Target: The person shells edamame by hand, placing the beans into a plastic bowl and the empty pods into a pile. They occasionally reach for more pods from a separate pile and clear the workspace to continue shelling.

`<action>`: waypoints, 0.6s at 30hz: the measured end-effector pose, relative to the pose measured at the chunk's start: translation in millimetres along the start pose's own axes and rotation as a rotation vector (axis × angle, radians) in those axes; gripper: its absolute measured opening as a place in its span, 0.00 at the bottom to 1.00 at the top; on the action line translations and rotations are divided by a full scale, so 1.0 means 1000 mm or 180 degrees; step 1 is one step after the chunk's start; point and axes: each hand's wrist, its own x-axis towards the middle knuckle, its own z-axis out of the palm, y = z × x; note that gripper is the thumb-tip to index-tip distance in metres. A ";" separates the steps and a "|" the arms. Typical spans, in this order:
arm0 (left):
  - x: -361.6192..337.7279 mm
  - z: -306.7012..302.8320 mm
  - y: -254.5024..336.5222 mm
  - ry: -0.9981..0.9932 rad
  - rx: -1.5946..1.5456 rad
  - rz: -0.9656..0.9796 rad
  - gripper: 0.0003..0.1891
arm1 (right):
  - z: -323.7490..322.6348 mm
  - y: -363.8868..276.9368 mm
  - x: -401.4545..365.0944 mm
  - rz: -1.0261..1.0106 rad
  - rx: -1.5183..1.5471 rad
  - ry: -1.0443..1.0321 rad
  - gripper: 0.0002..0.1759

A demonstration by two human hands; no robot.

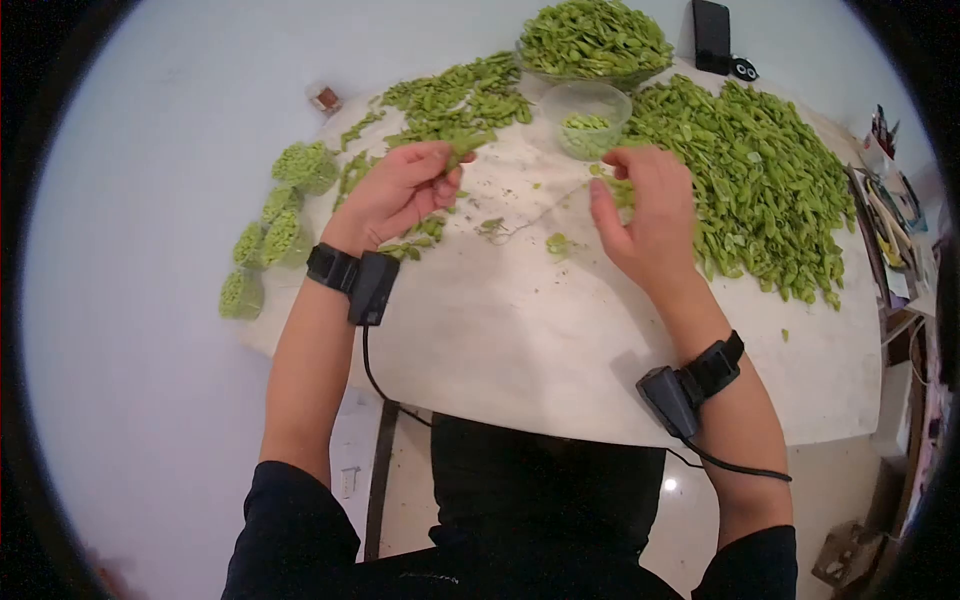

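Observation:
My left hand point(405, 190) is closed around a green bean pod point(468, 146), its tip sticking out past the fingers. Over the right part of the table, my right hand point(650, 205) has its thumb and fingers apart, and I see nothing between them. Just beyond it stands a clear plastic tub point(588, 105) with some shelled green beans point(585, 122) inside. A loose heap of pods point(440, 105) lies behind my left hand. To the right of my right hand spreads a much larger pile of pods point(760, 190), many looking split open.
A bowl heaped with pods point(595, 40) stands at the back. Several containers full of shelled beans point(285, 235) line the left edge. A black phone point(711, 38) lies at the back right. Cables run from the wrist devices point(372, 285) over the front edge of the white table point(500, 350).

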 end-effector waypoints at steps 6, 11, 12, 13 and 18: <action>0.018 0.077 -0.026 -0.0329 0.0779 0.0398 0.13 | 0.001 -0.012 -0.002 0.0612 0.0898 -0.0727 0.17; 0.038 0.082 -0.061 -0.0045 -0.0188 0.0809 0.14 | 0.010 -0.004 -0.007 0.0972 0.1323 -0.0537 0.12; 0.038 0.080 -0.067 0.0057 -0.0339 0.0943 0.14 | 0.011 -0.003 -0.007 0.1099 0.1317 -0.0507 0.12; 0.037 0.076 -0.072 0.0167 -0.0492 0.1070 0.14 | 0.011 -0.002 -0.006 0.1231 0.1314 -0.0480 0.12; 0.032 0.048 -0.087 -0.0045 -0.0227 0.1308 0.12 | 0.018 -0.002 -0.008 0.1548 0.1691 -0.0339 0.13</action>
